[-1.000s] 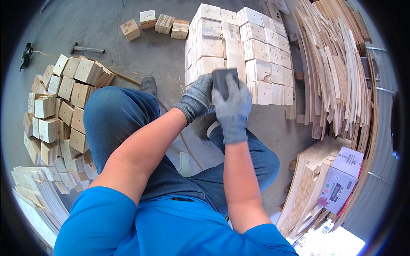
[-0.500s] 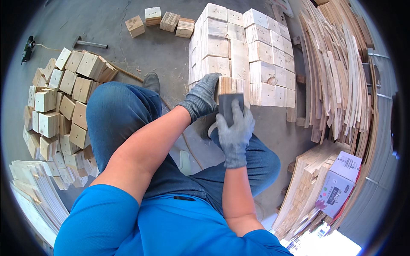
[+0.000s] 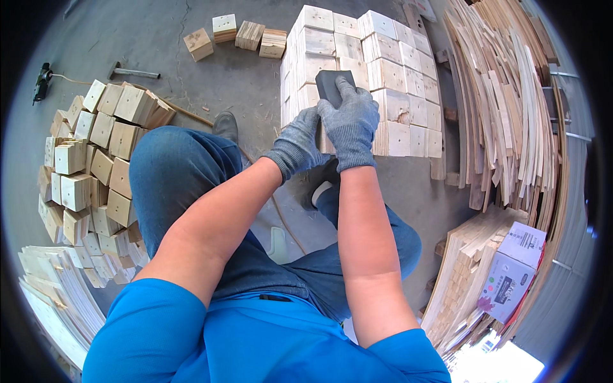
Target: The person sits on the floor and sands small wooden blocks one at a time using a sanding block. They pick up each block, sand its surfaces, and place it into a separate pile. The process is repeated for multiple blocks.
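Note:
In my gloved right hand (image 3: 352, 121) is a black sanding block (image 3: 329, 87), fingers wrapped over its top and near end. A layered wooden block (image 3: 324, 140) lies beneath it, mostly hidden by my hands. My gloved left hand (image 3: 297, 143) grips that wooden block from its left side, close beside the right hand. Just beyond both hands rises a neat stack of pale wooden blocks (image 3: 387, 74), their faces marked with small dark dots.
At left is a loose heap of wooden blocks (image 3: 102, 167). Several single blocks (image 3: 249, 35) sit on the far floor, near a hammer (image 3: 135, 73). A hose (image 3: 185, 113) crosses the floor. Wood strips (image 3: 504, 115) and a printed carton (image 3: 511, 274) are at right.
My right hand has pushed the sanding block away from me, over the wooden block toward the stack. My left hand stays about where it was, still gripping the wooden block.

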### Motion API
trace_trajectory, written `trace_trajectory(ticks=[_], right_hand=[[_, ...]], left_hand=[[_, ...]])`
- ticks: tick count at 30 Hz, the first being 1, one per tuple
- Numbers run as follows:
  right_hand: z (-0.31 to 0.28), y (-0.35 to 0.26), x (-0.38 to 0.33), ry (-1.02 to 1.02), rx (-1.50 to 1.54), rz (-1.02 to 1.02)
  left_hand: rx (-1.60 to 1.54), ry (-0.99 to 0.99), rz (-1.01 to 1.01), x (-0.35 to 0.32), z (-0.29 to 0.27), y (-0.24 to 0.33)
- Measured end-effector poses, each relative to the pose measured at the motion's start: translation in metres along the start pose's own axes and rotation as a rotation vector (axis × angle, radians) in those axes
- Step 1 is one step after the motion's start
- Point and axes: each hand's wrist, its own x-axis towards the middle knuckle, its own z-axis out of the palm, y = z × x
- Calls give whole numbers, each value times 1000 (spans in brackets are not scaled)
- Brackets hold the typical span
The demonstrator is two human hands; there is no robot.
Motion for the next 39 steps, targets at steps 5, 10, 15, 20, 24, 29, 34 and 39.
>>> trace_trajectory(ticks=[5,10,15,20,24,29,34,39], right_hand=[[-5,14,-54,63,60,-19],[-10,39,-147,72,82,-26],[-8,48,-153,118,98,-53],[4,40,-71,94,58,-7],[7,49,-7,95,59,49],[3,56,-26,71,80,57],[-9,61,-118,85,50,68],[-8,73,-149,80,94,67]], left_hand=[[-40,-32,34,-1,-3,-2],[14,-13,5,-2,-1,-2],[5,19,4,-2,-1,0],[27,15,-1,-2,-2,-2],[-1,29,-13,0,-3,6],[35,24,-17,-3,-3,5],[61,42,3,-5,0,0],[30,30,7,-5,0,1]])
